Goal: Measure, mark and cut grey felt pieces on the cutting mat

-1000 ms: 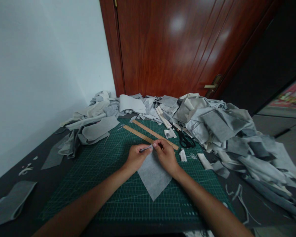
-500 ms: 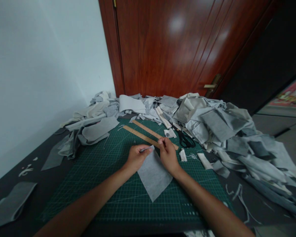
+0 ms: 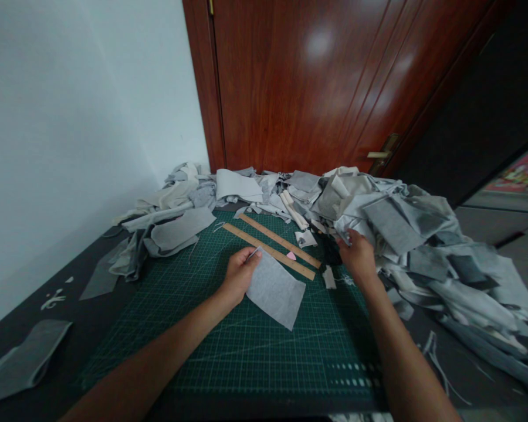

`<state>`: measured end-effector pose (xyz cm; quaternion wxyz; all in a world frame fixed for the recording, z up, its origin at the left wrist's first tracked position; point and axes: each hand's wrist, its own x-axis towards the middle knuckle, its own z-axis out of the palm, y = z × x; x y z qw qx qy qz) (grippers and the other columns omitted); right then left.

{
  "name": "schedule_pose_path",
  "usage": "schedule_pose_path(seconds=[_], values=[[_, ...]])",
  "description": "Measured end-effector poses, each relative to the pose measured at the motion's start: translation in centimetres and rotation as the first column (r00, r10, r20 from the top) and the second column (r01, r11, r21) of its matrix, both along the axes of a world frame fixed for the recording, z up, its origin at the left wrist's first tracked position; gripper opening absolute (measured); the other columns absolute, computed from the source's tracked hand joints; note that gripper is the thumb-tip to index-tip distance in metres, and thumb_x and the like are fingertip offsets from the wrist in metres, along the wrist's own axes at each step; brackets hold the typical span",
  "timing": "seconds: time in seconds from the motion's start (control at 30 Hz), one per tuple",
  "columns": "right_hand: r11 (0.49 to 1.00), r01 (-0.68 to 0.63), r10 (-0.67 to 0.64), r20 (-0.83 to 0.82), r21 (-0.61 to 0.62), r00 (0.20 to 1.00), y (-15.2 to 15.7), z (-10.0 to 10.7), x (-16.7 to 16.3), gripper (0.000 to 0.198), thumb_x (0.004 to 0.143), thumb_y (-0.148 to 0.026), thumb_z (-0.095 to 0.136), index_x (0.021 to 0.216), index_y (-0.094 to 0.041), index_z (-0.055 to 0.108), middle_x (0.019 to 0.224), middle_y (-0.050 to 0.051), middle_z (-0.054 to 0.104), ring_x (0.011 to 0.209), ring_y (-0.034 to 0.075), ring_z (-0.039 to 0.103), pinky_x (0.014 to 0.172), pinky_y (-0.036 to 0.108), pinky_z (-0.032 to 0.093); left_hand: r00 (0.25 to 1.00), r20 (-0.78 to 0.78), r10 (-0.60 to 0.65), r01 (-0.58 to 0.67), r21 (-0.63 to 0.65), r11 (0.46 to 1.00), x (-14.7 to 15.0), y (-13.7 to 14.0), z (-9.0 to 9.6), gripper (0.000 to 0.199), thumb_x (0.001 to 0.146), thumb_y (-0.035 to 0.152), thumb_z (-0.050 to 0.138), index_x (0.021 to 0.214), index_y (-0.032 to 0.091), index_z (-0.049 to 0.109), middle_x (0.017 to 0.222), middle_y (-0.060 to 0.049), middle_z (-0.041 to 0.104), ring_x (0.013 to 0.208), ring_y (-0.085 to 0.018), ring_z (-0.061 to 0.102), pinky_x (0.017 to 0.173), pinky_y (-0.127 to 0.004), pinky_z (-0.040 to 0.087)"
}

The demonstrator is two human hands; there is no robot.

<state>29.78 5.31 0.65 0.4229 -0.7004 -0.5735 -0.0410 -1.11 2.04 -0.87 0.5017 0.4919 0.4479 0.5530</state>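
My left hand [image 3: 242,266] pinches one corner of a grey cloth piece [image 3: 275,287], thumb on top. The rest of the cloth hangs at a slant over the green cutting mat [image 3: 229,363]. My right hand [image 3: 357,255] reaches over the black scissors [image 3: 331,249], thumb and forefinger apart. It covers part of their handles, and whether it touches them I cannot tell. A small pink piece [image 3: 291,256], maybe tailor's chalk, lies between two wooden rulers [image 3: 270,249] just beyond the cloth.
Grey and white fabric scraps [image 3: 391,223] are heaped along the back and right. More scraps [image 3: 180,228] lie at the back left, and a folded grey cloth [image 3: 30,357] at the near left. Small white cloth bits [image 3: 329,278] sit near the scissors. Behind stands a brown door [image 3: 290,88].
My right hand has left the cloth and moved right to the scissors. The pink piece now shows on the mat. The cloth has swung, its lower corner shifting right; my left hand keeps its corner.
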Motion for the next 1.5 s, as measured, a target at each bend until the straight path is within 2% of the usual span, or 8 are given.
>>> schedule_pose_path(seconds=[0.17,0.37,0.77,0.97,1.07,1.17,1.27,1.5], values=[[0.849,-0.499,0.524,-0.387,0.173,0.758,-0.6,-0.1,-5.5,0.033,0.089,-0.046,0.060,0.103,-0.020,0.072,0.098,0.010,0.076,0.088,0.026,0.069,0.082,0.041,0.054,1.000,0.009,-0.011,0.011,0.007,1.000,0.2,-0.1,0.0,0.033,0.079,0.050,0.071,0.078,0.017,0.067,0.067,0.001,0.061,0.060,-0.013,0.053,0.056,-0.023,0.040],[0.676,-0.736,0.680,-0.421,0.043,0.600,-3.1,-1.6,-12.6,0.026,0.081,-0.042,0.076,0.096,-0.021,0.073,0.084,0.002,0.073,0.073,0.019,0.066,0.068,0.031,0.051,0.998,-0.047,-0.048,0.050,0.052,0.997,0.6,-0.3,-0.1,0.033,0.079,0.050,0.072,0.080,0.017,0.066,0.070,0.000,0.062,0.061,-0.014,0.054,0.055,-0.023,0.040],[0.856,-0.480,0.508,-0.477,0.191,0.717,-2.1,-1.9,-10.8,0.025,0.094,-0.039,0.056,0.077,-0.021,0.064,0.070,0.002,0.068,0.066,0.020,0.062,0.065,0.030,0.048,0.999,-0.022,-0.038,0.039,0.052,0.998,1.2,-0.2,-1.0,0.034,0.077,0.049,0.072,0.071,0.019,0.058,0.059,0.004,0.055,0.052,-0.011,0.047,0.050,-0.022,0.035],[0.982,-0.129,0.146,-0.129,0.134,0.981,-0.4,-0.9,-5.6,0.047,0.084,-0.033,0.063,0.127,-0.013,0.063,0.113,0.019,0.072,0.102,0.033,0.066,0.091,0.048,0.049,0.999,0.010,-0.036,0.035,0.042,0.999,1.0,-0.3,-0.7,0.031,0.079,0.047,0.070,0.075,0.019,0.060,0.064,0.003,0.058,0.056,-0.012,0.050,0.053,-0.022,0.038],[0.948,-0.284,0.305,-0.165,0.143,0.938,-1.0,-0.4,-6.3,0.041,0.087,-0.040,0.064,0.120,-0.015,0.068,0.120,0.018,0.070,0.112,0.033,0.063,0.097,0.048,0.048,0.999,0.005,-0.047,0.047,0.055,0.997,1.1,-0.4,-0.7,0.031,0.079,0.047,0.069,0.076,0.019,0.059,0.066,0.002,0.059,0.058,-0.012,0.050,0.053,-0.023,0.038],[0.776,-0.627,0.598,-0.400,0.071,0.694,-2.2,-0.3,-9.0,0.032,0.093,-0.047,0.060,0.100,-0.019,0.073,0.092,0.008,0.076,0.086,0.025,0.070,0.080,0.037,0.054,0.999,0.008,-0.053,0.053,0.058,0.997,1.1,-0.4,-0.9,0.030,0.080,0.047,0.069,0.077,0.018,0.059,0.067,0.002,0.059,0.058,-0.012,0.050,0.054,-0.023,0.038],[0.680,-0.733,0.690,-0.355,0.018,0.631,-3.2,-0.7,-11.1,0.024,0.089,-0.044,0.069,0.086,-0.021,0.074,0.079,0.002,0.074,0.072,0.020,0.067,0.068,0.030,0.050,0.999,0.007,-0.048,0.048,0.056,0.997,1.1,-0.3,-0.9,0.030,0.080,0.046,0.070,0.076,0.019,0.059,0.064,0.003,0.056,0.056,-0.012,0.049,0.053,-0.022,0.036],[0.803,-0.591,0.588,-0.270,0.081,0.762,-2.9,-1.6,-11.4,0.033,0.097,-0.041,0.056,0.074,-0.021,0.071,0.064,0.000,0.067,0.061,0.018,0.061,0.060,0.029,0.042,0.998,-0.012,-0.064,0.065,0.089,0.994,1.6,-0.4,-0.6,0.030,0.077,0.045,0.071,0.072,0.018,0.059,0.063,0.003,0.059,0.057,-0.012,0.051,0.053,-0.023,0.038]])
